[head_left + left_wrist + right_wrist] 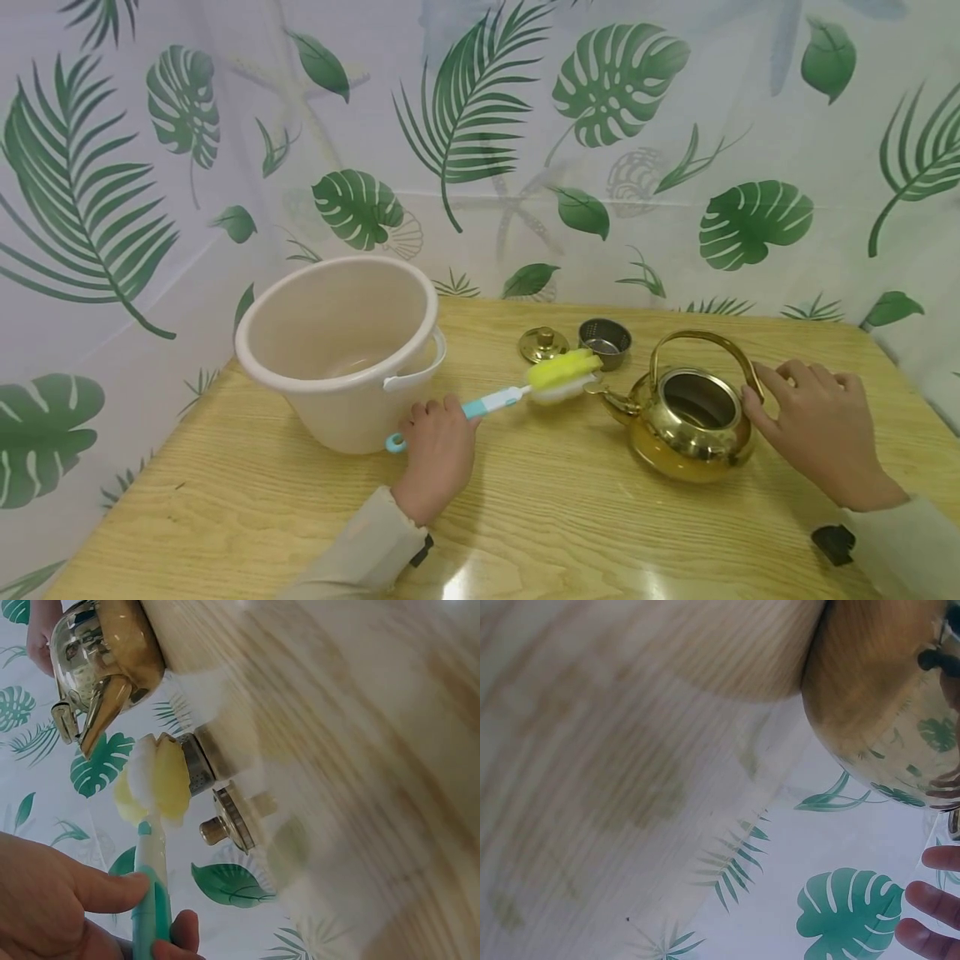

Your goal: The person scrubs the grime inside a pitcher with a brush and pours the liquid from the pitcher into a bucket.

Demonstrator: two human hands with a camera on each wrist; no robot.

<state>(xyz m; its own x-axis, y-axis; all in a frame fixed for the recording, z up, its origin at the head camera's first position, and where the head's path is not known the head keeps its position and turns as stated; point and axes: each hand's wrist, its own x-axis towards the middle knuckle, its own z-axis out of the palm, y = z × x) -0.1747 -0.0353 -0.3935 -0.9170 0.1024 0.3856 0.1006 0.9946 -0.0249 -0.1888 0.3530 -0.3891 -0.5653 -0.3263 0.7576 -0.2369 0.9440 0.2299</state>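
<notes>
"Brass-coloured kettle (pixel 686 458), lidless, on the surface (pixel 540 508): which step?"

"Readying the brush (pixel 508 396), I'd judge: its head sits near the spout, and next it should rise above the opening."

"And the grip?"

"Left hand (pixel 441 446) clamped round the brush handle, back upward; right hand (pixel 823 421) pinching the kettle's handle, other fingers extended."

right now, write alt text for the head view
A person's left hand holds a sponge brush and the right hand holds the handle of an open gold kettle on a wooden table. A white bucket stands at left, a gold lid and metal strainer behind the brush.
</notes>
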